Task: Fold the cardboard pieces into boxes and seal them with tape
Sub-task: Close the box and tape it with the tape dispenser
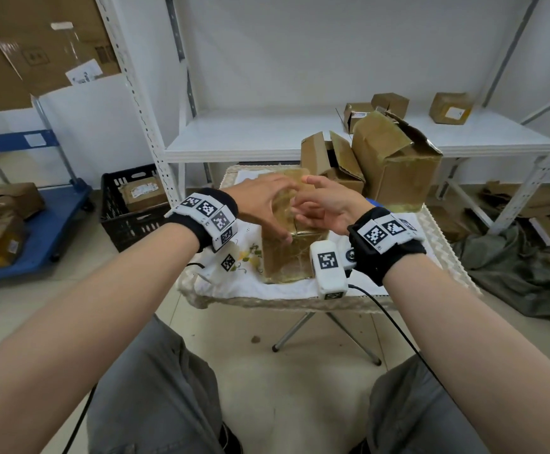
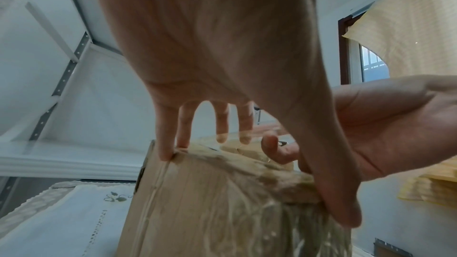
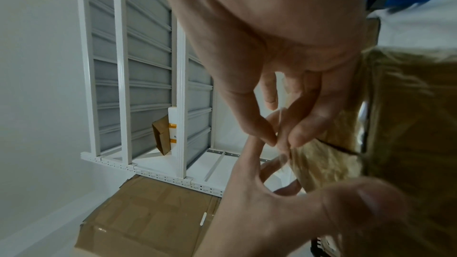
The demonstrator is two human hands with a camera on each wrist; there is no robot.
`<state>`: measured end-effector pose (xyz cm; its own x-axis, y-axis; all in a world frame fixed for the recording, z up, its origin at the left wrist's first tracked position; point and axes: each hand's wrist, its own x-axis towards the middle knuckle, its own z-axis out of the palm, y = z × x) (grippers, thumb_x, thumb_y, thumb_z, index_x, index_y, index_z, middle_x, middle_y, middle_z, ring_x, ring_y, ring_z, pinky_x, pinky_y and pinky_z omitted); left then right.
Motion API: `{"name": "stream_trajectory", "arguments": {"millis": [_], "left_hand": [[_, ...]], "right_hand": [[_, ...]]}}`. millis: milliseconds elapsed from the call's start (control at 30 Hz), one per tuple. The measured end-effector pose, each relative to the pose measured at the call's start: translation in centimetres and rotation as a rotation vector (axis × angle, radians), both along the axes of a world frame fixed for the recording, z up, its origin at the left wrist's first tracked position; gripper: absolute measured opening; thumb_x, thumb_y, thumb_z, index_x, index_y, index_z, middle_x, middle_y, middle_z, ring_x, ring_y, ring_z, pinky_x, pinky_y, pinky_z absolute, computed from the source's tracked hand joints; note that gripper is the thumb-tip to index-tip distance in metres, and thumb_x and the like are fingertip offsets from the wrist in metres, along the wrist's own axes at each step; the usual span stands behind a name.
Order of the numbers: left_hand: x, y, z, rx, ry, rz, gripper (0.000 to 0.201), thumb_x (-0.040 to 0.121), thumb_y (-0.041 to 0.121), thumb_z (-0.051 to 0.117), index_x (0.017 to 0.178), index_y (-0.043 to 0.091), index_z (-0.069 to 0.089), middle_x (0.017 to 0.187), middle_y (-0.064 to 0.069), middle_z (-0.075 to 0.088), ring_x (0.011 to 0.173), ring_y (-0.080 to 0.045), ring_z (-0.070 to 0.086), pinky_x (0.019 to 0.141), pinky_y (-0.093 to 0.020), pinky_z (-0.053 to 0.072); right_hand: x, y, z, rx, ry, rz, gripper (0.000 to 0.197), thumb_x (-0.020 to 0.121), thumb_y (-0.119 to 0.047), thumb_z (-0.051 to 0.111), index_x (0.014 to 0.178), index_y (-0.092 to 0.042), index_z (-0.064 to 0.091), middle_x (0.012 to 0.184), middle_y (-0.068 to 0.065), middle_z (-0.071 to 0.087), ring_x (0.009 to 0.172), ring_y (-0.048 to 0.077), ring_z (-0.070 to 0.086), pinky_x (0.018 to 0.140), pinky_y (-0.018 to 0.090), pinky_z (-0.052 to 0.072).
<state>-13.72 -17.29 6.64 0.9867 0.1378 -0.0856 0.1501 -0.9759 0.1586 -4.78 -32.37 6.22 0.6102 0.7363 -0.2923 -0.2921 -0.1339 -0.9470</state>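
A small brown cardboard box (image 1: pixel 286 257) wrapped in shiny clear tape stands on the cloth-covered folding table (image 1: pixel 431 231). My left hand (image 1: pixel 267 208) lies spread over its top. In the left wrist view, the left hand's fingers (image 2: pixel 168 149) rest straight on the far top edge of the box (image 2: pixel 210 212) and the thumb presses the near face. My right hand (image 1: pixel 313 198) hovers over the top right. In the right wrist view, my right hand (image 3: pixel 279 140) pinches a thin clear strip of tape (image 3: pixel 280 124) between thumb and forefinger, beside the edge of a box flap (image 3: pixel 321 159).
Opened and crumpled cardboard boxes (image 1: pixel 394 162) crowd the back right of the table. Behind it a white metal shelf (image 1: pixel 267 136) carries small boxes. A black crate (image 1: pixel 129 204) and a blue trolley (image 1: pixel 37 231) stand on the floor to the left.
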Motion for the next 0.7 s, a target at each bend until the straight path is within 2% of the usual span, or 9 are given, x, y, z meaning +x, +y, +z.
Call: {"name": "stream_trajectory", "arguments": {"millis": [133,200,300,367,500,600,700], "left_hand": [[0.33,0.48,-0.41,0.007,0.005,0.007,0.104,0.062,0.066,0.085,0.148,0.032,0.037,0.16,0.004,0.031,0.142,-0.02,0.035,0.114,-0.041,0.029],[0.23,0.67,-0.41,0.007,0.005,0.004,0.102,0.063,0.065,0.084,0.148,0.032,0.038,0.16,0.004,0.03,0.141,-0.02,0.036,0.113,-0.04,0.029],[0.16,0.59,-0.39,0.006,-0.016,0.0,0.109,0.064,0.062,0.085,0.153,0.03,0.031,0.16,0.003,0.032,0.139,-0.02,0.038,0.106,-0.032,0.029],[0.15,0.51,-0.38,-0.01,-0.032,0.022,0.118,0.062,0.063,0.087,0.156,0.028,0.024,0.16,0.002,0.031,0.139,-0.02,0.039,0.105,-0.031,0.03],[0.1,0.5,-0.36,0.008,-0.001,0.089,0.123,0.058,0.068,0.086,0.155,0.021,0.026,0.156,0.0,0.035,0.134,-0.021,0.043,0.102,-0.033,0.035],[0.19,0.47,-0.22,0.05,0.036,0.094,0.119,0.062,0.071,0.082,0.154,0.018,0.03,0.157,-0.002,0.037,0.138,-0.022,0.04,0.111,-0.039,0.035],[0.23,0.53,-0.13,0.096,0.067,0.074,0.122,0.064,0.075,0.077,0.158,0.017,0.026,0.166,-0.002,0.025,0.148,-0.023,0.03,0.118,-0.041,0.027]], "right_hand": [[-0.17,-0.12,-0.19,-0.019,-0.027,0.006,0.078,0.086,0.016,0.065,0.15,-0.022,0.039,0.085,0.012,0.067,0.069,0.016,0.066,0.058,0.026,0.061],[-0.28,-0.11,-0.09,-0.023,-0.033,0.01,0.081,0.086,0.017,0.064,0.151,-0.024,0.038,0.087,0.013,0.067,0.072,0.018,0.065,0.059,0.026,0.061],[-0.48,-0.15,0.13,-0.003,-0.02,0.015,0.078,0.088,0.018,0.062,0.15,-0.024,0.039,0.085,0.014,0.067,0.075,0.019,0.066,0.056,0.025,0.06],[-0.54,-0.18,0.03,0.005,-0.018,0.016,0.075,0.089,0.018,0.061,0.149,-0.022,0.041,0.083,0.014,0.067,0.073,0.019,0.066,0.057,0.025,0.061],[-0.34,-0.2,-0.56,0.007,-0.033,0.01,0.073,0.089,0.018,0.061,0.148,-0.02,0.042,0.077,0.013,0.069,0.067,0.019,0.067,0.069,0.032,0.064],[-0.18,-0.27,-0.72,0.006,-0.046,0.016,0.072,0.088,0.018,0.061,0.147,-0.019,0.043,0.073,0.012,0.069,0.066,0.019,0.068,0.073,0.035,0.064],[-0.27,-0.35,-0.6,0.0,-0.054,0.022,0.069,0.088,0.019,0.061,0.146,-0.016,0.045,0.076,0.014,0.069,0.068,0.02,0.068,0.069,0.034,0.064]]}}
